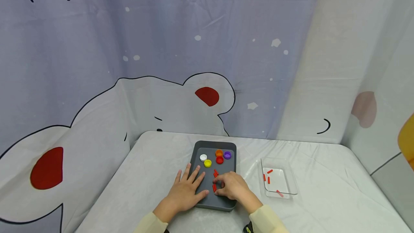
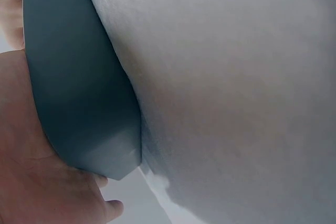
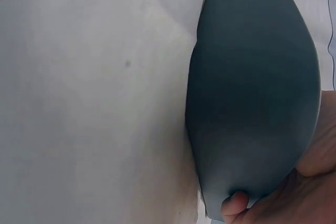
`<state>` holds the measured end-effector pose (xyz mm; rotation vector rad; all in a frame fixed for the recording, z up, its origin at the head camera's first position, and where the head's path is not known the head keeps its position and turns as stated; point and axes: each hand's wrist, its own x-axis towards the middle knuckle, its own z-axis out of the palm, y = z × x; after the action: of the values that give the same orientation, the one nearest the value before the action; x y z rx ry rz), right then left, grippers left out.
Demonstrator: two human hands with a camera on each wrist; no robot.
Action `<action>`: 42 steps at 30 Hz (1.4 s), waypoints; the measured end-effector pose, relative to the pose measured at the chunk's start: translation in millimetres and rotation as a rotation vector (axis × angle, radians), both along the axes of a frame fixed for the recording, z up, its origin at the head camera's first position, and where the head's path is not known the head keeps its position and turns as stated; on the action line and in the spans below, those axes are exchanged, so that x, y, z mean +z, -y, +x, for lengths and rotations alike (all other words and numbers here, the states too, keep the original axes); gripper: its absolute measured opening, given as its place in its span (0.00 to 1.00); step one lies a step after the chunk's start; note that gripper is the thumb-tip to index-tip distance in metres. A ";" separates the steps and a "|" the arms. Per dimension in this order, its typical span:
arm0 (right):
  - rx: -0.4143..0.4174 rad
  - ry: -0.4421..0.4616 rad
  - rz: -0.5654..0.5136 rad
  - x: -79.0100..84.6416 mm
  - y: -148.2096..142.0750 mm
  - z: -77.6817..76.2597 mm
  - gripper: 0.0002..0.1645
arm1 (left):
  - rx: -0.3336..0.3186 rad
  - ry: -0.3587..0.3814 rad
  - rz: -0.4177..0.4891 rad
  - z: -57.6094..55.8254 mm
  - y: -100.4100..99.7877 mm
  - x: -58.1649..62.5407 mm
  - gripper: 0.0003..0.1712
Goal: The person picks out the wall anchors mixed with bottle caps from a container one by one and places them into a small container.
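Note:
A dark grey tray (image 1: 210,204) holds small round caps: a white cap (image 1: 203,158), a yellow cap (image 1: 207,163), an orange cap (image 1: 219,152), a red cap (image 1: 219,160) and a purple cap (image 1: 227,155). Below them lie several short red sticks (image 1: 216,173). My left hand (image 1: 184,191) rests with spread fingers over the tray's left side. With thumb and forefinger, my right hand (image 1: 233,187) pinches a red stick (image 1: 214,188) low in the tray. Both wrist views show mainly the tray's outer wall (image 2: 84,77), the held stick being hidden there.
To the right of the tray stands a clear plastic box (image 1: 286,179) with several red sticks (image 1: 268,180) inside. A white cloth (image 1: 155,164) covers the table. Behind it hangs a printed curtain (image 1: 161,39).

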<state>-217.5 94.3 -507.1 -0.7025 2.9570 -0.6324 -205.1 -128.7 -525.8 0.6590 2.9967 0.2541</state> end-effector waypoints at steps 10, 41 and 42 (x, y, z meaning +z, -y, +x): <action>-0.015 -0.018 -0.025 -1.5 1.0 0.7 0.18 | 0.004 0.008 0.004 0.2 0.6 0.4 0.44; -0.085 0.047 -0.021 0.5 -0.7 0.4 0.11 | 0.010 0.009 0.019 1.5 -0.8 2.7 0.43; -0.079 0.040 -0.021 0.3 -1.2 0.2 0.11 | 0.010 0.008 0.022 1.6 -0.7 2.7 0.43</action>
<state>-217.3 95.6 -506.8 -0.5693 2.9580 -0.6758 -203.5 -127.9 -523.1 0.6434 2.9943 0.2897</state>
